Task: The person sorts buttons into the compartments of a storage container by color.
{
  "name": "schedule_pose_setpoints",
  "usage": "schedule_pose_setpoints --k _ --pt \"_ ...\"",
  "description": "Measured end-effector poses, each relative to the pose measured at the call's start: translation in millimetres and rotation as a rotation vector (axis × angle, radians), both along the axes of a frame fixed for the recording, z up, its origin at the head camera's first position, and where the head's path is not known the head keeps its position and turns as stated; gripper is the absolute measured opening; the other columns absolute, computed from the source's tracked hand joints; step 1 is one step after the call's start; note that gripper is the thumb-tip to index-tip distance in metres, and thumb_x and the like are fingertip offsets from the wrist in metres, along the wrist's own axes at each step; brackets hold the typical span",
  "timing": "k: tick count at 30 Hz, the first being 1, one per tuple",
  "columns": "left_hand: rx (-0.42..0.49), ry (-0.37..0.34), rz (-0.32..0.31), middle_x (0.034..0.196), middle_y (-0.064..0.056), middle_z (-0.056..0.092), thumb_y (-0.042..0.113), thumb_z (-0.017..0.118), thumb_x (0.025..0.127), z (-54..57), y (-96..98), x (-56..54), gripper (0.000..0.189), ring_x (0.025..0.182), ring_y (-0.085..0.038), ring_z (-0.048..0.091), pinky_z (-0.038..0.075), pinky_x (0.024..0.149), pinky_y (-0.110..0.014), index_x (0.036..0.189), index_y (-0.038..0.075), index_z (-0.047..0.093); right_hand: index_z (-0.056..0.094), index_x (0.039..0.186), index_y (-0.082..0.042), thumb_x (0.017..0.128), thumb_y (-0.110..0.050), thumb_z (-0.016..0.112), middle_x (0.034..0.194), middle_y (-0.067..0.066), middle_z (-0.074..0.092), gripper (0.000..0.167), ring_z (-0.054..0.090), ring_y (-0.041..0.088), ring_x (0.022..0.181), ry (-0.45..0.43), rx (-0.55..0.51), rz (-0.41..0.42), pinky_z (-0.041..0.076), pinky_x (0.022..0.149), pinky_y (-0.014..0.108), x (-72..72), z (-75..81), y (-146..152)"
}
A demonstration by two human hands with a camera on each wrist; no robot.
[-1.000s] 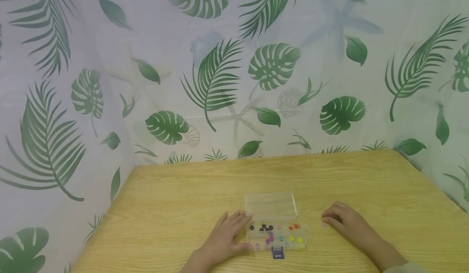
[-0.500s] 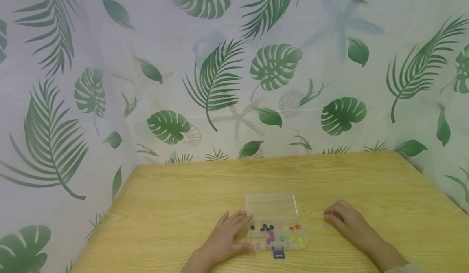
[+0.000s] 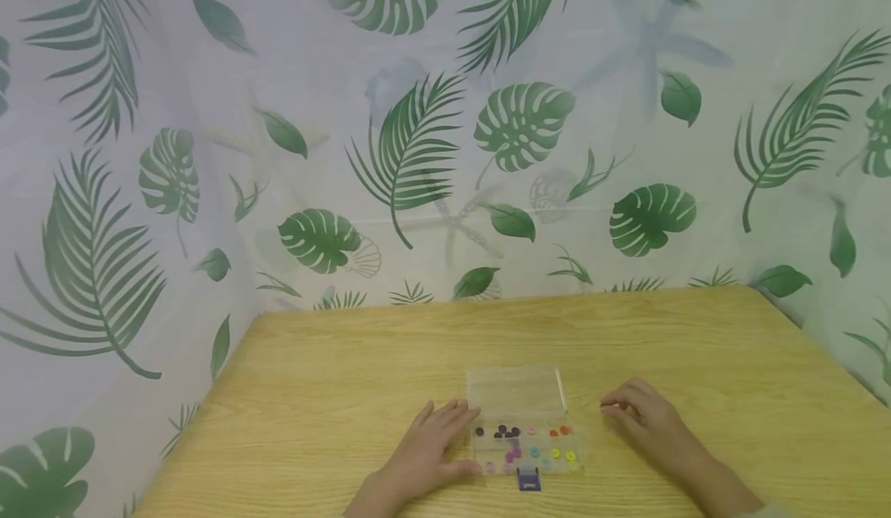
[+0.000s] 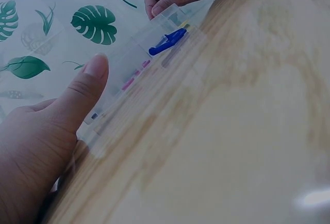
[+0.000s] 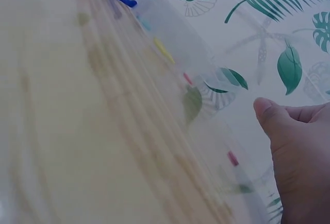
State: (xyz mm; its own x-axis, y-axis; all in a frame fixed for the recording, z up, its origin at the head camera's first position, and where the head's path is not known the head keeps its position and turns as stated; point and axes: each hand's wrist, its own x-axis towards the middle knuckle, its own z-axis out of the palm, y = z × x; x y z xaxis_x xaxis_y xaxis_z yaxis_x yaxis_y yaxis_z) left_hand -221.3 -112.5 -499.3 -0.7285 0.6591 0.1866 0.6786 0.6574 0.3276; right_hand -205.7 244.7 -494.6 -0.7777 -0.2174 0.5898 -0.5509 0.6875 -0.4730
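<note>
A clear plastic compartment box [image 3: 497, 465] stands on the table with its transparent lid [image 3: 515, 389] laid back and its blue latch [image 3: 529, 481] toward me. Small round buttons in black, purple, pink, teal, yellow and orange-red lie in its compartments. My left hand [image 3: 428, 448] rests with spread fingers along the box's left side, thumb at the near corner. Right of the box, my right hand [image 3: 647, 421] holds thumb and forefinger together, and a tiny reddish piece [image 3: 604, 404] shows at the tips. In the right wrist view, a pink-red button [image 5: 233, 158] lies on the table below that hand.
The wood-grain table [image 3: 362, 363] reaches back to a white curtain [image 3: 431, 193] printed with green leaves, which also rises along the left and right sides.
My right hand has shifted slightly left, toward the box, over the pink button that showed beside its thumb in the head view. My left hand and the box have kept their places.
</note>
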Motion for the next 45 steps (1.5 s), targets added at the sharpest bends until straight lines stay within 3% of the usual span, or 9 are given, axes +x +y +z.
schedule_pose_setpoints --k 6,10,16,20,23,29,36,42,45 --pt "-0.002 -0.011 -0.003 0.151 -0.005 0.036 0.060 0.051 0.087 -0.5 -0.2 0.7 0.075 0.140 -0.026 0.031 0.017 0.115 -0.055 0.148 0.020 0.033 0.067 0.088 -0.015 0.080 0.000 0.071 0.085 -0.017 0.054 0.017 0.047 -0.004 0.075 0.058 -0.008 0.043 0.044 0.060 0.014 1.8 4.9 -13" --pt "0.020 -0.035 -0.008 0.150 -0.006 0.037 0.058 0.053 0.087 1.2 -0.6 1.7 0.074 0.140 -0.027 0.031 0.017 0.115 -0.056 0.147 0.019 0.033 0.067 0.089 -0.012 0.076 0.002 0.072 0.087 -0.014 0.055 0.019 0.045 -0.003 0.076 0.159 -0.007 0.124 0.041 0.062 0.010 0.1 5.4 -22" --pt "0.032 -0.049 -0.011 0.151 -0.006 0.036 0.057 0.054 0.087 2.6 -0.5 1.7 0.074 0.140 -0.027 0.031 0.016 0.115 -0.056 0.147 0.019 0.034 0.066 0.091 -0.007 0.086 -0.015 0.067 0.088 -0.006 0.056 0.009 0.047 0.002 0.080 0.326 0.009 0.255 0.043 0.067 0.010 -5.6 4.3 -36" --pt "0.033 -0.054 -0.008 0.150 -0.005 0.037 0.057 0.054 0.087 2.4 -0.4 1.6 0.074 0.140 -0.026 0.031 0.016 0.115 -0.056 0.147 0.020 0.033 0.066 0.090 -0.006 0.087 -0.018 0.066 0.088 -0.003 0.056 0.012 0.049 0.005 0.080 0.364 0.004 0.297 0.044 0.069 0.010 -7.0 4.0 -41" --pt "0.034 -0.055 -0.008 0.150 -0.005 0.037 0.058 0.054 0.086 2.3 0.0 1.5 0.075 0.140 -0.026 0.031 0.015 0.115 -0.056 0.147 0.020 0.033 0.066 0.090 -0.008 0.083 -0.012 0.069 0.088 -0.004 0.056 0.009 0.050 0.004 0.080 0.324 0.004 0.295 0.044 0.070 0.009 -5.2 4.2 -42" --pt "0.030 -0.049 -0.008 0.150 -0.006 0.037 0.058 0.054 0.086 2.2 0.5 1.4 0.075 0.140 -0.026 0.031 0.016 0.115 -0.056 0.147 0.020 0.034 0.066 0.091 -0.007 0.073 -0.004 0.074 0.088 -0.005 0.056 0.019 0.050 0.003 0.078 0.268 0.004 0.308 0.045 0.069 0.007 -3.9 2.0 -42" --pt "0.029 -0.042 -0.003 0.151 -0.006 0.036 0.057 0.054 0.087 2.1 0.3 0.9 0.073 0.140 -0.027 0.030 0.016 0.115 -0.056 0.147 0.021 0.033 0.066 0.090 -0.002 0.083 -0.019 0.070 0.086 0.000 0.057 0.018 0.052 0.008 0.073 0.369 -0.004 0.345 0.046 0.067 0.009 -9.8 2.5 -41" --pt "0.029 -0.043 0.000 0.151 -0.007 0.036 0.056 0.055 0.087 4.1 0.2 2.1 0.074 0.140 -0.027 0.030 0.016 0.115 -0.056 0.147 0.020 0.034 0.068 0.091 -0.008 0.069 -0.004 0.079 0.089 -0.009 0.057 0.025 0.051 0.002 0.077 0.227 0.035 0.190 0.046 0.068 0.008 -3.4 3.7 -33" --pt "0.027 -0.038 0.000 0.150 -0.007 0.036 0.056 0.055 0.087 5.1 0.3 2.4 0.074 0.140 -0.027 0.031 0.017 0.115 -0.056 0.147 0.020 0.034 0.069 0.090 -0.011 0.069 -0.004 0.080 0.088 -0.014 0.056 0.025 0.049 -0.002 0.076 0.151 0.042 0.094 0.047 0.064 0.011 0.1 5.1 -27"
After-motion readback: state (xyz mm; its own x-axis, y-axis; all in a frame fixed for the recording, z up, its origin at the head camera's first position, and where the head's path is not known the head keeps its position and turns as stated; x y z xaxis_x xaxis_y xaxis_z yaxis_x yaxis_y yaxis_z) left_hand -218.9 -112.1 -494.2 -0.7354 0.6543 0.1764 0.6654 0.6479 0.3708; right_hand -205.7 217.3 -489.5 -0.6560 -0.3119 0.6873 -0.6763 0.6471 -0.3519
